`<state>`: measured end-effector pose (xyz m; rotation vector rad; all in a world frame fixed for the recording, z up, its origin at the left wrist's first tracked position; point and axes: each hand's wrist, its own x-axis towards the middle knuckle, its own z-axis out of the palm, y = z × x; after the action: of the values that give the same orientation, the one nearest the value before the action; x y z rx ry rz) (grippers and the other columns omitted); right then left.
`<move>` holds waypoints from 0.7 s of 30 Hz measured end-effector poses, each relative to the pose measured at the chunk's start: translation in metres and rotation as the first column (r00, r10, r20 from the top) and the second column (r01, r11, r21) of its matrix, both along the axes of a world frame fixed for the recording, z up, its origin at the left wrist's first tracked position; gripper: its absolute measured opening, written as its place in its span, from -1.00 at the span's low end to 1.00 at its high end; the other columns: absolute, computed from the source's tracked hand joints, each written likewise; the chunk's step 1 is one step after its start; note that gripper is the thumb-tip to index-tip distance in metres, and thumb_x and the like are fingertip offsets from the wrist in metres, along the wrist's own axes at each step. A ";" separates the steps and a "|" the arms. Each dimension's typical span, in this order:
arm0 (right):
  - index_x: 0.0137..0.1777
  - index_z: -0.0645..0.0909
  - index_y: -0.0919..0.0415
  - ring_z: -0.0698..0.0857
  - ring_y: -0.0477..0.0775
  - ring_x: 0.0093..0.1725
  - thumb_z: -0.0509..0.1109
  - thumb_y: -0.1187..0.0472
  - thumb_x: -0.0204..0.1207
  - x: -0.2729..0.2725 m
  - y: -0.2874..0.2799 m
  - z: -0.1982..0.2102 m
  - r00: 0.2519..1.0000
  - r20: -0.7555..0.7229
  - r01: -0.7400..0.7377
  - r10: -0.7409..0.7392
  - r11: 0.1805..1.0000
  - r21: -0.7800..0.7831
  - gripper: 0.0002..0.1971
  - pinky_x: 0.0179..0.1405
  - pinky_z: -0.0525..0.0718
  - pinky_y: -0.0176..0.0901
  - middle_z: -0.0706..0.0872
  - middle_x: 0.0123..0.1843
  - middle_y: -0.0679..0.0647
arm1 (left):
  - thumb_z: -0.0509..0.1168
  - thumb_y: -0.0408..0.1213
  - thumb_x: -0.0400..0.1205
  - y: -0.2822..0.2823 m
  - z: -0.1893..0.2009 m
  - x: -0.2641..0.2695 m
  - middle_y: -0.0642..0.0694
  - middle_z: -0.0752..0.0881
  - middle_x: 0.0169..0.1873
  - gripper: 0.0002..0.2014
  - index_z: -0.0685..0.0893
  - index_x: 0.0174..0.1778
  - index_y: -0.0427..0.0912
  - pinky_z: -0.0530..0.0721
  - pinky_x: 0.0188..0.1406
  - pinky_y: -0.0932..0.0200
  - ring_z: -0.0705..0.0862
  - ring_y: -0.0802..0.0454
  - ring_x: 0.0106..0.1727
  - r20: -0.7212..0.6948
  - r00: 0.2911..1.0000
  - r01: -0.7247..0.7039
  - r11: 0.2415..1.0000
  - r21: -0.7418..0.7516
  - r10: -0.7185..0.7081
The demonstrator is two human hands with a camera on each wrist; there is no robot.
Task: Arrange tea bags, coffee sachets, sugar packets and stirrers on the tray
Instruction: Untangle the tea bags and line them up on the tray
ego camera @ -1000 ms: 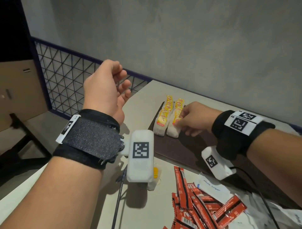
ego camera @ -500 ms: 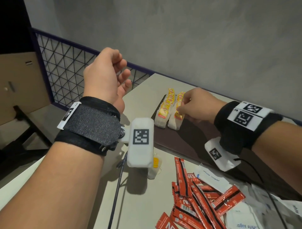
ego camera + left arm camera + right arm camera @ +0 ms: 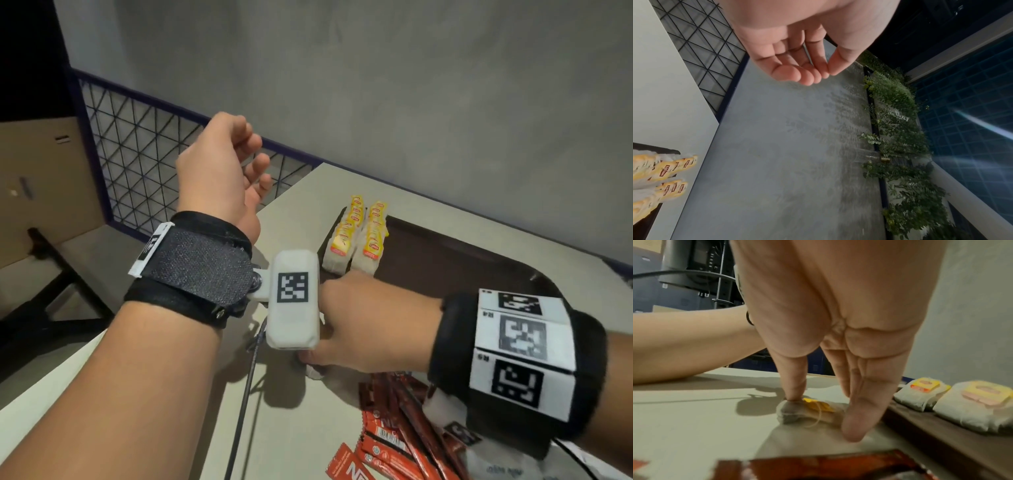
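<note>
Two rows of yellow-tagged tea bags [image 3: 356, 236] [image 3: 663, 175] [image 3: 972, 404] lie at the left end of the dark brown tray [image 3: 445, 267] [image 3: 920, 434]. One loose tea bag [image 3: 807, 412] [image 3: 315, 371] lies on the table just in front of the tray. My right hand [image 3: 822, 417] [image 3: 308, 359] reaches down onto it and pinches it, thumb on one end and fingers at the other. In the head view its fingertips are hidden behind the left wrist camera. My left hand [image 3: 219, 171] [image 3: 803, 69] is raised above the table's left edge, fingers loosely curled, holding nothing.
Red coffee sachets [image 3: 394, 428] [image 3: 818, 467] are heaped on the near table, with white sugar packets [image 3: 496, 469] to their right. A black cable [image 3: 245, 404] runs across the table at the left. A wire mesh fence [image 3: 137, 154] stands beyond the table's left edge.
My right hand left the tea bag rows on the tray and came back and down to the loose tea bag on the table. The left hand stayed raised.
</note>
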<state>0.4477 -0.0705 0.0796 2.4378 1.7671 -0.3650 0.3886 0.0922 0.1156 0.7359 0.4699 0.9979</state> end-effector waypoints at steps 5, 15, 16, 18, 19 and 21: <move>0.22 0.71 0.18 0.78 0.17 -0.02 0.51 -0.18 0.54 -0.005 0.002 0.000 0.995 -0.090 0.026 -0.036 0.993 -0.116 -0.54 0.06 0.81 0.17 0.82 0.02 0.12 | 0.34 -0.23 0.65 -0.004 0.000 0.002 0.06 0.70 -0.37 -0.89 0.68 -0.19 -0.07 0.56 -0.44 0.27 0.63 0.14 -0.44 -0.014 1.000 0.012 1.000 0.019 -0.012; 0.21 0.68 0.11 0.72 0.06 -0.08 0.71 0.02 0.39 0.003 -0.016 0.007 0.920 -0.342 0.174 -0.193 0.981 -0.085 -0.55 0.06 0.78 0.03 0.78 0.01 0.06 | 0.34 -0.16 0.68 -0.025 0.006 0.004 0.06 0.71 -0.31 -0.88 0.69 -0.17 -0.04 0.60 -0.41 0.28 0.65 0.14 -0.40 -0.044 0.992 0.124 0.983 0.136 -0.119; 0.19 0.69 0.11 0.69 0.02 -0.13 0.71 0.03 0.39 0.005 -0.018 0.008 0.913 -0.359 0.182 -0.195 0.981 -0.070 -0.58 0.00 0.75 -0.01 0.78 -0.03 0.04 | 0.34 -0.15 0.68 -0.028 0.007 0.005 0.07 0.71 -0.31 -0.87 0.70 -0.18 -0.03 0.60 -0.42 0.28 0.65 0.13 -0.40 -0.047 0.990 0.136 0.979 0.151 -0.131; 0.14 0.71 0.12 0.69 0.02 -0.15 0.69 0.00 0.41 0.008 -0.023 0.012 0.904 -0.382 0.194 -0.191 0.980 -0.030 -0.62 -0.05 0.75 0.00 0.80 -0.04 0.07 | 0.34 -0.13 0.67 -0.033 0.009 0.005 0.07 0.71 -0.32 -0.85 0.70 -0.20 -0.02 0.59 -0.44 0.29 0.65 0.13 -0.40 -0.055 0.986 0.167 0.970 0.178 -0.159; 0.12 0.71 0.13 0.70 0.05 -0.14 0.67 -0.04 0.43 0.009 -0.025 0.014 0.905 -0.382 0.197 -0.187 0.980 -0.014 -0.63 -0.05 0.76 0.02 0.81 -0.02 0.10 | 0.35 -0.13 0.67 -0.035 0.010 0.006 0.07 0.71 -0.32 -0.85 0.69 -0.21 -0.02 0.58 -0.44 0.29 0.65 0.13 -0.40 -0.057 0.983 0.180 0.965 0.189 -0.172; 0.10 0.71 0.16 0.70 0.10 -0.16 0.62 -0.09 0.47 0.009 -0.028 0.017 0.911 -0.369 0.194 -0.182 0.981 -0.005 -0.63 -0.14 0.74 0.01 0.81 -0.03 0.13 | 0.35 -0.12 0.67 -0.038 0.011 0.005 0.07 0.71 -0.31 -0.85 0.68 -0.22 -0.01 0.57 -0.44 0.29 0.65 0.13 -0.40 -0.062 0.981 0.193 0.960 0.204 -0.185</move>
<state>0.4571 -0.0990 0.0964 2.7130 1.6676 -0.8742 0.3938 0.0538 0.1268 0.9741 0.3263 0.8606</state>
